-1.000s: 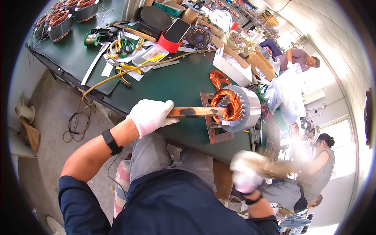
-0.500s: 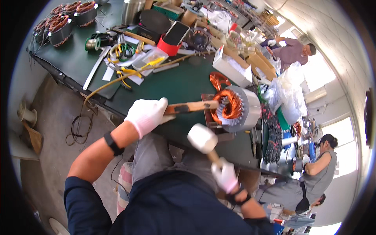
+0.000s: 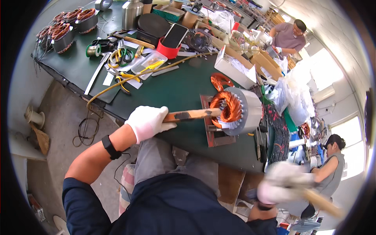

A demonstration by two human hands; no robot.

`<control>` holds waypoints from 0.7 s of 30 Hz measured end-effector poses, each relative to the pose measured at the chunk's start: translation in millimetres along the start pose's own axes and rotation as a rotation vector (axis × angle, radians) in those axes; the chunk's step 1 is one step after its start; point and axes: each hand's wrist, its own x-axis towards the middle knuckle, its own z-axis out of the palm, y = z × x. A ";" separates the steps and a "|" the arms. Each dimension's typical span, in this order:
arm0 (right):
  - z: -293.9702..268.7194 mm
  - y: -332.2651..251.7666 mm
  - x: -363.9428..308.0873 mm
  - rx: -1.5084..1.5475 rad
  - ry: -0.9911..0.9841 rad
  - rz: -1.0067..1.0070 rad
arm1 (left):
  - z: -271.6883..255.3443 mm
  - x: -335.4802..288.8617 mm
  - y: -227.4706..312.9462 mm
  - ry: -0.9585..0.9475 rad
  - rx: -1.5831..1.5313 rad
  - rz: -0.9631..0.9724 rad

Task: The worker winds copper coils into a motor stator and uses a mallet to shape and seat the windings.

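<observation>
My left hand (image 3: pixel 147 123), in a white glove, is closed around a flat wooden stick (image 3: pixel 192 114) with dark patches. The stick's far end meets the copper coils (image 3: pixel 230 105) at the open face of a grey motor stator (image 3: pixel 252 109). That stator lies on its side on a rusty metal stand (image 3: pixel 219 141). My gloved right hand (image 3: pixel 270 192), smeared by motion, is at the lower right with a mallet. The mallet's wooden handle (image 3: pixel 323 202) points down and right; its white head blurs with the glove. A loose copper coil (image 3: pixel 220 81) lies behind the stator.
On the green table (image 3: pixel 176 88) are pliers (image 3: pixel 127 76), a steel ruler (image 3: pixel 96 74), a phone (image 3: pixel 175 36) on a red holder and a white box (image 3: pixel 235 68). Wound stators (image 3: pixel 62 37) stand far left. One co-worker (image 3: pixel 288 37) is at the back, another (image 3: pixel 333 160) at right.
My right hand has swung right, away from the stator, carrying the mallet. The left hand keeps the stick at the coils. The view has shifted slightly.
</observation>
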 end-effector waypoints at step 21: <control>-51.7 57.4 -135.8 -0.021 0.198 0.972 | 71.3 41.3 156.3 0.122 -0.369 0.637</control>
